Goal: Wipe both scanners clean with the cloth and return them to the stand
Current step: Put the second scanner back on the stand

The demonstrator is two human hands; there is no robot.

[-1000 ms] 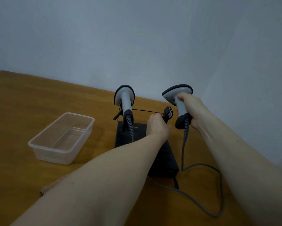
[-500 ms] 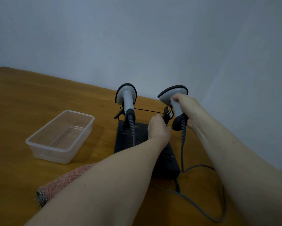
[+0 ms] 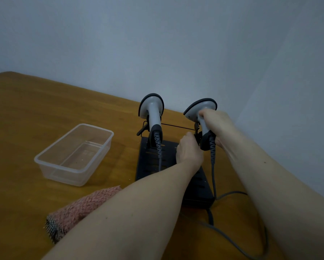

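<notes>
A clear plastic tub [image 3: 74,154] sits on the wooden bench [image 3: 35,113] at the left, and nearer the camera a pink cloth [image 3: 78,209] lies on the bench, its right part hidden under the left forearm. To the right of the tub stands the black stand [image 3: 153,162], with the left scanner [image 3: 152,117] seated upright in its left cradle, head up and its coiled cable running down over the base. The left hand [image 3: 188,150] reaches over the stand with its fingers curled at the right cradle, just beside the handle of the right scanner [image 3: 201,117]; what the fingertips have hold of cannot be told. The right hand [image 3: 217,126] grips the right scanner by its grey handle, fingers wrapped round it, holding it tilted above the right cradle. Its grey cable [image 3: 232,239] hangs from the handle and loops over the bench at the right
</notes>
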